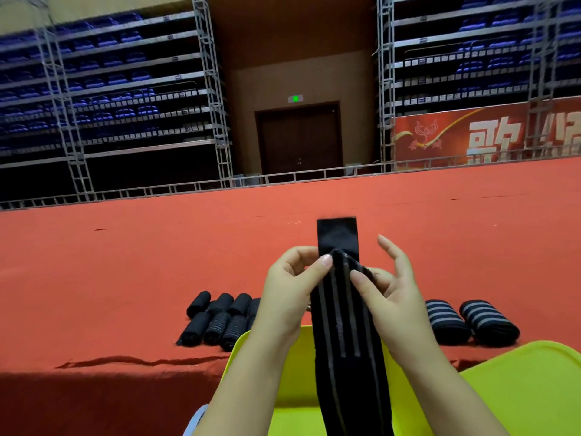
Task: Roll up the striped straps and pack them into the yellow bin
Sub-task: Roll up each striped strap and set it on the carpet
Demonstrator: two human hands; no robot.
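Observation:
A long black strap with grey stripes hangs down in front of me over the yellow bin. Its plain black end flap sticks up above my fingers. My left hand pinches the strap's left edge near the top with thumb and fingers. Opposite it, my right hand grips the right edge, its index finger raised off the strap. Several rolled black straps lie in two rows on the red carpet to the left. Two rolled striped straps lie to the right.
The red carpeted platform has a front edge just before the bin. A second yellow surface, perhaps a lid, sits at lower right. Metal railing, blue stadium seats, a dark door and a red banner stand far behind.

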